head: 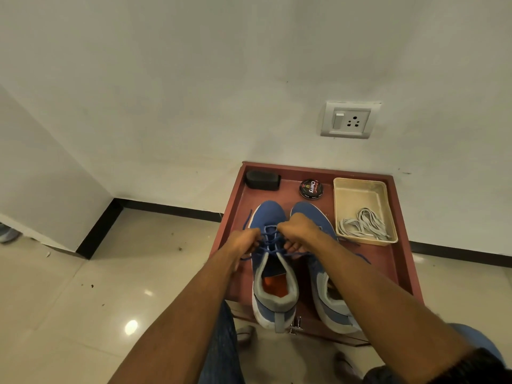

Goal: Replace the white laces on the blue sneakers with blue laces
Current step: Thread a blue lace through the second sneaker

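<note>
Blue lace [268, 246] is limp and light, slips easily; best gripped near the tips, kept taut. My left hand [245, 241] and right hand [300, 227] each pinch an end over the left sneaker [270, 217], mid-tray [399, 261]. Lace crisscrosses the lower eyelets. White laces [364, 224] sit coiled in the beige bin [360, 189], far right corner.

Left hand [245, 241]: fingers curled, apparently pinching.
Right hand [300, 227]: fisted, knuckles up.
Forearms: both extended forward.
</note>
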